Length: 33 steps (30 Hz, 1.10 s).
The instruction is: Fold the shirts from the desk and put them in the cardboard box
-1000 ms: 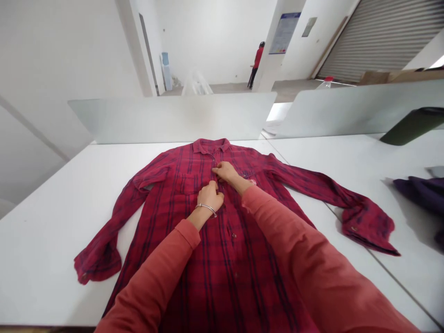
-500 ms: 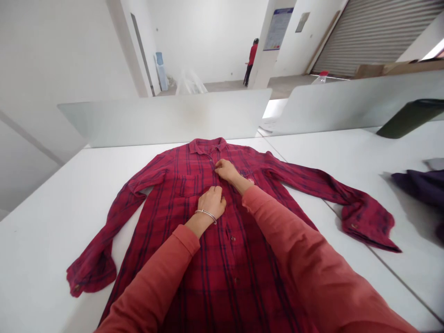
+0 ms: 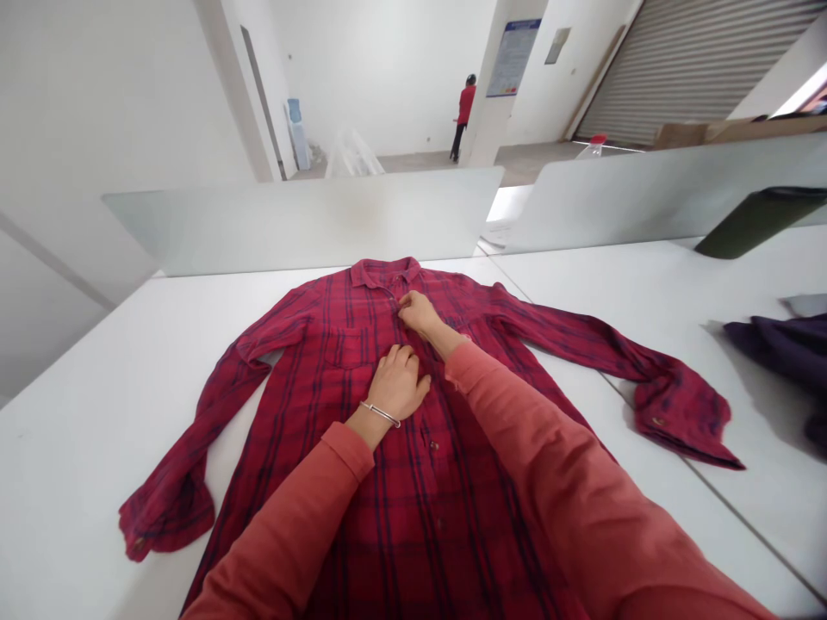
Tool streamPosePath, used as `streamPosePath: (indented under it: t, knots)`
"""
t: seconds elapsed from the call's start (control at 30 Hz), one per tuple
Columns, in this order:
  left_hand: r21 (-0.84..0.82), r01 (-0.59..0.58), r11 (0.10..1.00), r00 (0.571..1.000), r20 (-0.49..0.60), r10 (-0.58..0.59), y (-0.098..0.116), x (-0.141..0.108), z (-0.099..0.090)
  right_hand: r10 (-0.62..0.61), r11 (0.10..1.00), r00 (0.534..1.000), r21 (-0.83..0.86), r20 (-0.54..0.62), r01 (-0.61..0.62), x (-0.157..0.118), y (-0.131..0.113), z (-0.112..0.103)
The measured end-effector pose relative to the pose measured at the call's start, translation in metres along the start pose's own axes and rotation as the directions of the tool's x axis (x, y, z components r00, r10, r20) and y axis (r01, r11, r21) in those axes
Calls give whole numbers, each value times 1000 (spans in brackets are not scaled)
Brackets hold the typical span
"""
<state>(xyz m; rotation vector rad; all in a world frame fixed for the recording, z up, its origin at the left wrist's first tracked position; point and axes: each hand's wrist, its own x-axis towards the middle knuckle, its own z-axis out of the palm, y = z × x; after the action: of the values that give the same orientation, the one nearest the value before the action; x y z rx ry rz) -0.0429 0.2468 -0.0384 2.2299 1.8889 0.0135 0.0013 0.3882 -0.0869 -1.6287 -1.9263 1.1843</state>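
Note:
A red and navy plaid shirt (image 3: 349, 362) lies face up with its collar away from me and both sleeves spread sideways. My left hand (image 3: 396, 383), with a bracelet at the wrist, rests on the shirt's chest beside the button placket, its fingers apart and nothing in them. Higher up, just below the collar, my right hand (image 3: 417, 312) pinches the edge of the placket with its fingertips. Lower on the front a button (image 3: 433, 445) shows.
The white table (image 3: 58, 396) ends at a frosted divider (image 3: 310, 220). Dark purple cloth (image 3: 785, 344) lies at the right, and a dark green object (image 3: 755, 226) sits near the divider. A person in red (image 3: 463, 116) stands far behind it.
My left hand has opened, its fingers and thumb now spread on the shirt. My right hand stays at nearly the same spot on the placket. The view has shifted slightly.

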Motion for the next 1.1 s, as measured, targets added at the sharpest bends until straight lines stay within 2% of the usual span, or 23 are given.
streamPosePath:
  t: [0.13, 0.27, 0.43, 0.6, 0.73, 0.8, 0.87, 0.93, 0.97, 1.0, 1.1]
  knots:
    - [24, -3, 1000, 999, 54, 2, 2, -2, -2, -17, 998, 1000, -65, -8, 16, -4, -5, -1]
    - [32, -12, 999, 998, 58, 10, 2, -2, -2, -58, 989, 998, -137, 2, 58, -6, -7, -2]
    - [37, 15, 999, 1000, 18, -16, 0, -2, 2, -84, 979, 996, -189, -12, 80, -7, 1, -2]
    - [63, -9, 998, 1000, 4, 8, 2, -4, 6, -106, 966, 994, -239, 3, 103, -9, 2, 2]
    - [-39, -27, 999, 996, -86, 24, -3, 1, 8, -119, 971, 991, -203, 56, 128, -6, 5, -13]
    - [-188, 20, 982, 976, -208, -59, -12, 6, 11, -123, 975, 989, -176, 82, 136, -9, 10, -24]
    - [-367, 129, 921, 913, -318, -255, -23, 12, 14, -122, 976, 984, -162, 132, 143, -17, 15, -32]
    - [-483, 207, 850, 844, -352, -405, -31, 15, 16, -122, 974, 969, -163, 214, 158, -28, 16, -36]
    - [-501, 215, 838, 836, -348, -423, -33, 16, 16, -125, 970, 959, -170, 254, 171, -35, 15, -37]
    - [-496, 208, 843, 847, -339, -409, -34, 16, 16, -130, 965, 950, -183, 286, 187, -40, 13, -37]
    - [-415, 196, 889, 901, -281, -329, -27, 16, 12, -144, 942, 936, -247, 321, 229, -50, 4, -37]
